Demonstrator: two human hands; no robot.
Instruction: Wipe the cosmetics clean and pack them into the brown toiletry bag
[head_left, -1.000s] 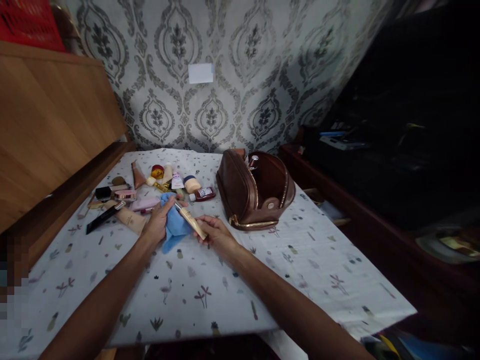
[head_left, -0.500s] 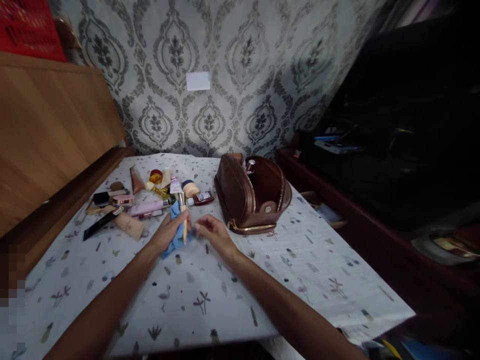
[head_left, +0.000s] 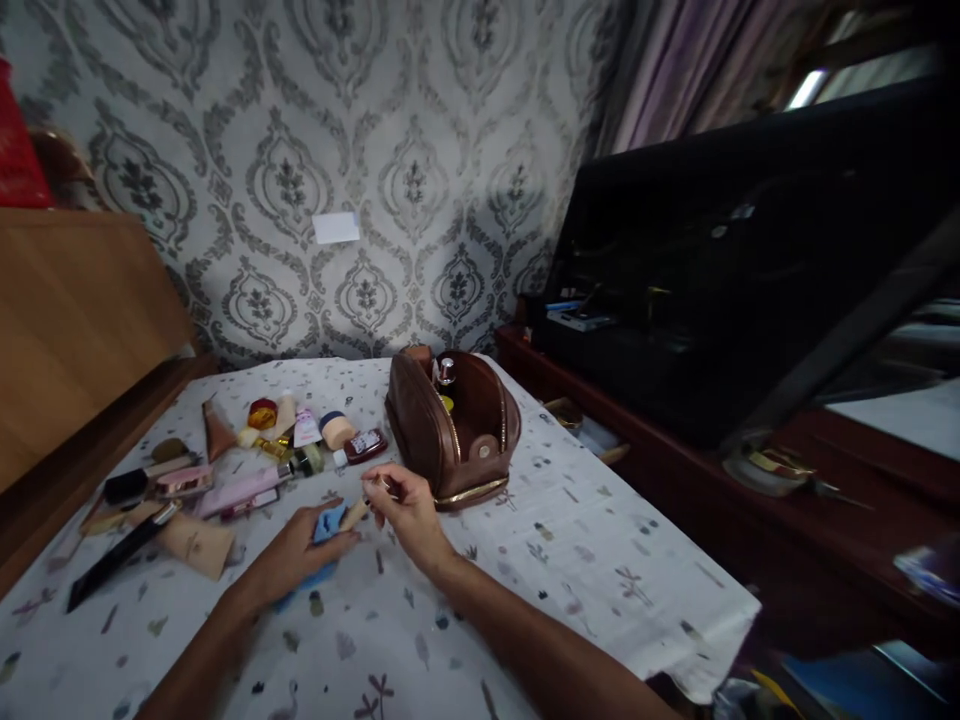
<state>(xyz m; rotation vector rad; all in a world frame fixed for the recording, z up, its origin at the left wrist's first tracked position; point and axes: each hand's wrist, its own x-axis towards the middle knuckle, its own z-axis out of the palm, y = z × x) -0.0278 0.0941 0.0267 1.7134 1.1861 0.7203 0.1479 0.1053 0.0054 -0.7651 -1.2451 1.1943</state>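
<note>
My left hand (head_left: pixel 311 552) is closed on a blue cloth (head_left: pixel 328 524), a corner of which hangs below the palm. Out of the cloth comes the pale wooden handle of a makeup brush (head_left: pixel 355 514). The fingers of my right hand (head_left: pixel 411 520) pinch the brush at its other end and hide most of that end. Just beyond my right hand stands a brown cosmetic bag (head_left: pixel 418 440), unzipped, with a silver-capped bottle (head_left: pixel 446 372) inside. A dark red bottle (head_left: pixel 365 446) with a white cap lies left of the bag.
Cosmetics spread over the table's left side: a beige tube (head_left: pixel 196 540), a black tube (head_left: pixel 120 556), a pink tube (head_left: pixel 240 491), a black-bristled brush (head_left: pixel 126 488) and several jars. A wooden panel (head_left: pixel 82 300) borders the left; dark red furniture (head_left: pixel 660 520) borders the right.
My right hand has come to the brush and grips one end. The brush has tipped from upright to slanting, with the cloth around its handle. The head view has swung right and up.
</note>
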